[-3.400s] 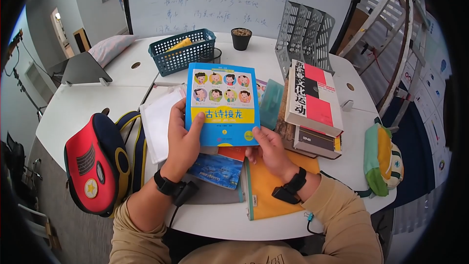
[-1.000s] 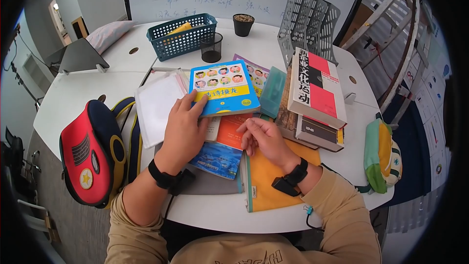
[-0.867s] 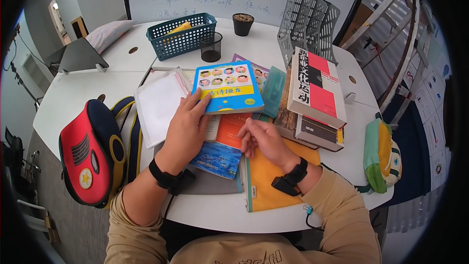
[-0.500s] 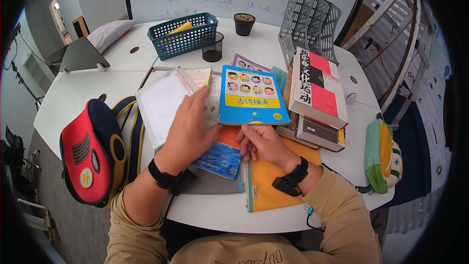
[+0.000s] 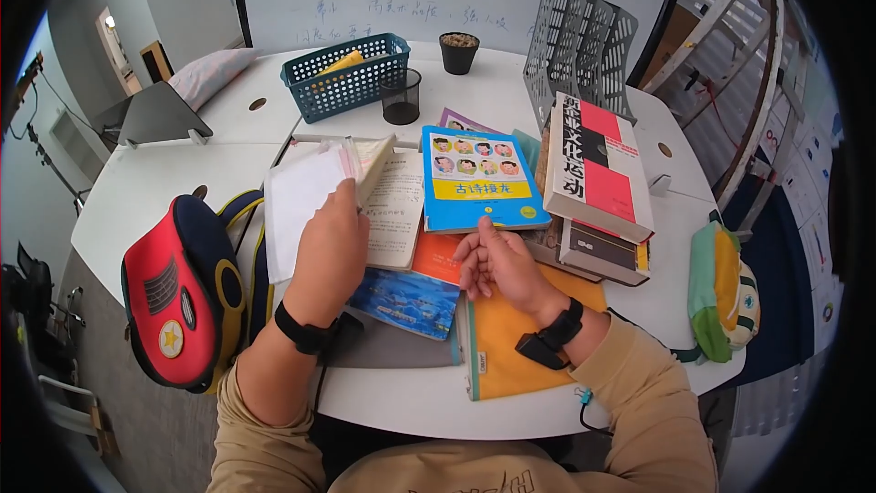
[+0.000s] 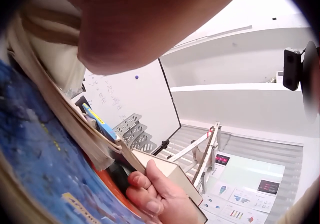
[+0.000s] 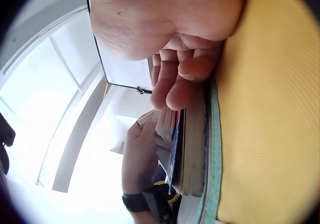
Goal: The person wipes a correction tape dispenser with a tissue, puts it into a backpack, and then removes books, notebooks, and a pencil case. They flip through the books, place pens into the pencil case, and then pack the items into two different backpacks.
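In the head view my left hand pinches the left-hand pages of an open book, which stand tilted up beside a white plastic sleeve. Those lifted pages also show in the right wrist view, at the fingertips. My right hand holds nothing; its fingers curl loosely above an orange-red book. Just beyond it lies a blue children's book with cartoon faces. A blue-covered book lies under the open one.
A yellow zip pouch lies at the front. Thick books are stacked at right, before a grey file rack. A red backpack stands at left, and a green pencil case at right. Behind are a basket and a mesh cup.
The blue children's book went from both hands down onto the pile and slid right. My left hand then left it and moved left to the open book, whose left pages are now raised.
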Available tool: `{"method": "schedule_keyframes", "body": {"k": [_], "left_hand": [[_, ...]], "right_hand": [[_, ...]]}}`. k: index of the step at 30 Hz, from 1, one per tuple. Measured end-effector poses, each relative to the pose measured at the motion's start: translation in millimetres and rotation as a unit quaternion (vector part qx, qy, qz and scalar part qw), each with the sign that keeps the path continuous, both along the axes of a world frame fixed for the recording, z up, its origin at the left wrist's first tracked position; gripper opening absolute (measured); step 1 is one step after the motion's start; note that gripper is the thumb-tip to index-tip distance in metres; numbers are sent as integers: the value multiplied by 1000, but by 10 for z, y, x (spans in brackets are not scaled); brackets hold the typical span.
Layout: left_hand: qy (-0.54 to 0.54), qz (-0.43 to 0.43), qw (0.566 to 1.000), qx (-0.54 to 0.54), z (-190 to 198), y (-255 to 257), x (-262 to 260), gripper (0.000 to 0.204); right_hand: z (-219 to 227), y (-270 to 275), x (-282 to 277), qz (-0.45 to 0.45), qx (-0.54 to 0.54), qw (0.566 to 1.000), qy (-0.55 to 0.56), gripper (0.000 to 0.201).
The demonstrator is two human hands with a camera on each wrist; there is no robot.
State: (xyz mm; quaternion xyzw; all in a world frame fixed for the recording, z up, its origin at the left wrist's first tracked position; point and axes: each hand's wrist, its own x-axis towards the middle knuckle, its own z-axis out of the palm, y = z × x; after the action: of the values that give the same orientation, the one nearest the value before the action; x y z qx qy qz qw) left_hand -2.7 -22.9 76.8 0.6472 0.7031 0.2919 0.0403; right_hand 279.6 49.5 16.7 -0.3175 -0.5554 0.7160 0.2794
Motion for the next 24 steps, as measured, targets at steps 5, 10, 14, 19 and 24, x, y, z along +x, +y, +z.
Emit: {"method": "schedule_keyframes", "body": {"k": [5,10,14,19,24], "left_hand": [[-58,54,995,65,56,45,-103,39],[-151,93,974,143,211,38,-138,44],[-258,37,940,219,154,60,-166,44],[-289,32,945,148,203,22,-133,44],[-353,12,925,140,180,43,-179,45]], "right_hand": [[-43,53,44,25,-24,999,5,89],[-111,79,118,135,-66,984,98,101],[-6,-7,72,121,-57,987,86,103],[-19,10,49,130,-54,987,82,103],[-45,22,58,135,-49,986,87,101]]}}
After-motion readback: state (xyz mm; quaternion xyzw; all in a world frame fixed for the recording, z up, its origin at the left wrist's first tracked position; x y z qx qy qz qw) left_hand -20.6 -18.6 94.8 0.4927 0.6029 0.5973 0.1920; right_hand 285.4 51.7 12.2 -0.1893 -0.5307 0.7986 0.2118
